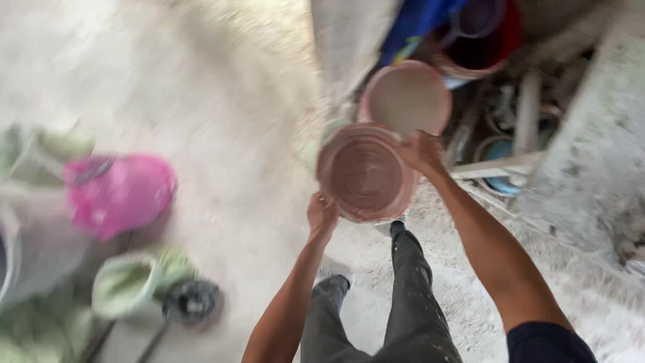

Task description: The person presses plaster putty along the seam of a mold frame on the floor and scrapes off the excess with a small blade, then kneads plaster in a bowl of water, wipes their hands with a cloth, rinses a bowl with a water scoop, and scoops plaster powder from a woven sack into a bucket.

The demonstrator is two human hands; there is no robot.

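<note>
I hold a pink round bucket [366,173] with both hands, its open mouth facing up at me. My left hand [322,214] grips the near-left rim. My right hand [421,150] grips the far-right rim. Just beyond it stands a second pink bucket [408,96] with grey material inside. The frame is blurred by motion. My legs in dark trousers [410,289] stand below the bucket on dusty ground.
A bright pink bucket [119,193] lies at the left, with a pale green bucket [127,284] and a dark round object [192,301] nearer me. A red bucket [480,47] and blue cloth [420,23] sit at the top. Pipes [500,168] and a concrete slab [598,148] lie right.
</note>
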